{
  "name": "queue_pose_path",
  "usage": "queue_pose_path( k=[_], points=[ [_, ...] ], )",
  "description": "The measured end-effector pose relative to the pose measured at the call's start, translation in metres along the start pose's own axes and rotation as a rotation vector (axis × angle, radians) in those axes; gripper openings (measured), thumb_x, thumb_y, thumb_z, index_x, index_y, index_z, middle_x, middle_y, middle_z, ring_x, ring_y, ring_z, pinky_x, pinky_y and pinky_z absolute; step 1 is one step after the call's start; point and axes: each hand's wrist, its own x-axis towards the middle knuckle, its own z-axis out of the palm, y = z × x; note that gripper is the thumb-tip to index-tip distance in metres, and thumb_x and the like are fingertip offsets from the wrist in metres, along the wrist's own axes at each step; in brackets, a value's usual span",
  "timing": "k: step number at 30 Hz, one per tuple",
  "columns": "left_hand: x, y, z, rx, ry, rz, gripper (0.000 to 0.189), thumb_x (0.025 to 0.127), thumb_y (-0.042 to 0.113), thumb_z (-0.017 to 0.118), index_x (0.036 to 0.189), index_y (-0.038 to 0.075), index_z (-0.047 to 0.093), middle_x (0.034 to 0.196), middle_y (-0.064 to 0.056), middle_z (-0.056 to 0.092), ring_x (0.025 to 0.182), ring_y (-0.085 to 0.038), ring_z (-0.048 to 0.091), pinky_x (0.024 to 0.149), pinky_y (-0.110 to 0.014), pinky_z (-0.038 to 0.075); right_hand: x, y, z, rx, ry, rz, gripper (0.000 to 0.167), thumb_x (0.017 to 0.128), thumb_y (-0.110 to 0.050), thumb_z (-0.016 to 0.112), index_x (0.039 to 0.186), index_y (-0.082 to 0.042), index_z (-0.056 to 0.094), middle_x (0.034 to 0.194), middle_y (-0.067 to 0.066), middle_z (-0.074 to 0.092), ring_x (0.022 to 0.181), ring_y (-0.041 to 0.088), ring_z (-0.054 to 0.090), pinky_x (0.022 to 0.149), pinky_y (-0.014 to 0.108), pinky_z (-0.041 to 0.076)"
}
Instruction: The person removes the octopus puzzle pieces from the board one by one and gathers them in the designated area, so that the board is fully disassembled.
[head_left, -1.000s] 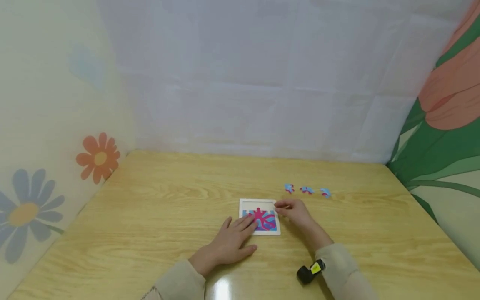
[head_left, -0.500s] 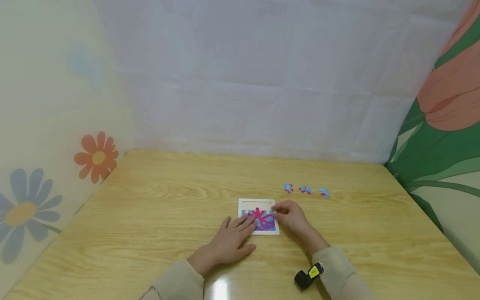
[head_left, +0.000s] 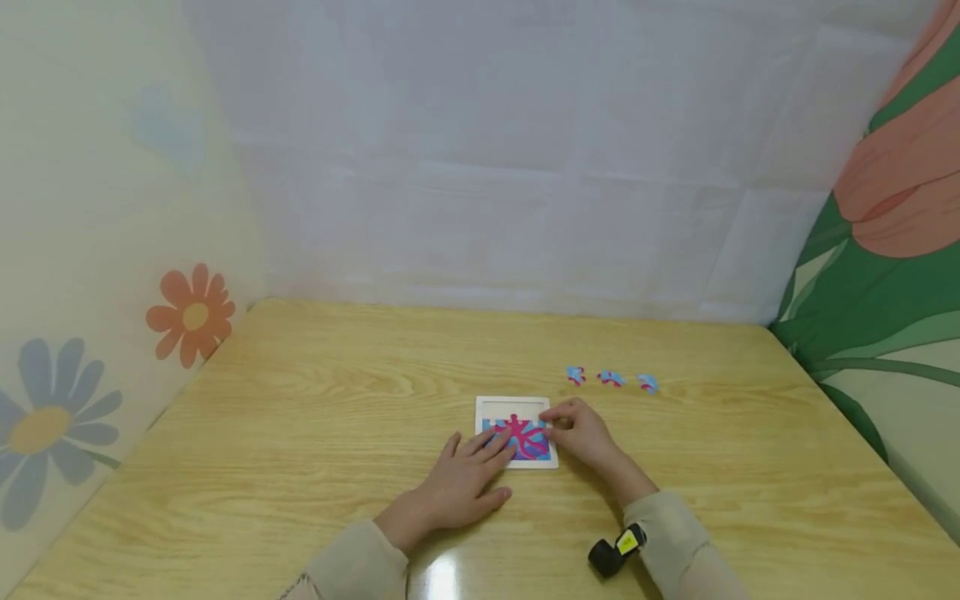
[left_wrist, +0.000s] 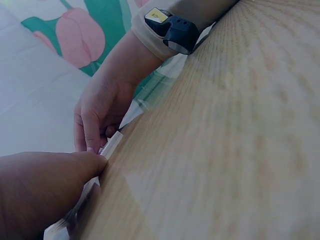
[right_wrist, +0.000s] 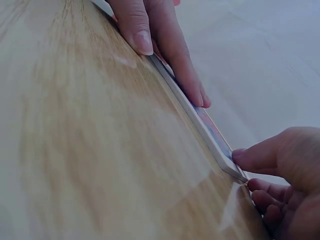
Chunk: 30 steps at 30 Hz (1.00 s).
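A small jigsaw puzzle [head_left: 533,442] with a pink octopus-like shape on blue and purple lies in a white square frame [head_left: 514,400]. Its lower part is filled; the bare tray shows along the top. My left hand [head_left: 461,483] lies with straight fingers across the puzzle's lower left, covering part of it. At the right edge my right hand [head_left: 588,433] holds the puzzle with thumb and index finger, the other fingers curled. In the right wrist view, the right thumb [right_wrist: 257,155] touches the frame's corner; what lies under the index finger is hidden.
Three loose blue and pink puzzle pieces [head_left: 611,378] lie in a row behind the right hand. The wooden table [head_left: 337,400] meets a white cloth [head_left: 487,208] at the back. Flower-painted walls stand at both sides. A black device [head_left: 617,553] sits on the right wrist.
The right hand has shifted slightly left, bringing its thumb and index finger onto the puzzle's right edge. The left hand stays in place on the puzzle. The loose pieces lie as before.
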Motion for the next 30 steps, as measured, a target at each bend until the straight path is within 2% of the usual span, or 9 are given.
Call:
queue_pose_path(
  k=[6, 14, 23, 30],
  points=[
    [0.0002, 0.0005, -0.0004, -0.003, -0.006, -0.004, 0.054, 0.089, 0.041, 0.039, 0.134, 0.011, 0.033, 0.139, -0.004, 0.025, 0.127, -0.026, 0.016, 0.093, -0.057, 0.010, 0.0001, -0.0013, -0.0005, -0.011, -0.015, -0.018, 0.018, 0.067, -0.004, 0.070, 0.085, -0.005, 0.068, 0.083, 0.002, 0.050, 0.070, 0.015, 0.044, 0.062, 0.029, 0.037],
    [-0.0006, 0.0004, 0.0002, 0.003, -0.021, 0.003, 0.046, 0.090, 0.039, 0.037, 0.132, 0.021, 0.037, 0.139, -0.005, 0.026, 0.126, -0.027, 0.016, 0.092, -0.059, 0.011, -0.0017, -0.0036, 0.0007, 0.000, -0.030, -0.014, 0.017, 0.068, -0.003, 0.069, 0.084, -0.006, 0.067, 0.083, 0.002, 0.049, 0.071, 0.016, 0.044, 0.063, 0.030, 0.037],
    [0.0026, 0.0050, -0.0001, 0.027, -0.013, -0.022, 0.045, 0.089, 0.036, 0.037, 0.132, 0.026, 0.037, 0.138, -0.007, 0.027, 0.125, -0.029, 0.018, 0.091, -0.060, 0.013, -0.0013, -0.0052, 0.0004, 0.036, -0.019, -0.007, 0.017, 0.068, 0.000, 0.069, 0.084, -0.005, 0.065, 0.081, 0.005, 0.047, 0.068, 0.017, 0.042, 0.061, 0.029, 0.035],
    [0.0022, 0.0096, -0.0014, 0.036, -0.011, -0.045, 0.043, 0.088, 0.032, 0.038, 0.131, 0.026, 0.039, 0.136, -0.008, 0.030, 0.124, -0.031, 0.020, 0.090, -0.060, 0.015, -0.0014, -0.0038, 0.0024, 0.047, -0.002, -0.018, 0.018, 0.066, 0.000, 0.069, 0.083, -0.005, 0.066, 0.079, 0.004, 0.047, 0.067, 0.016, 0.042, 0.060, 0.029, 0.036]
  ],
)
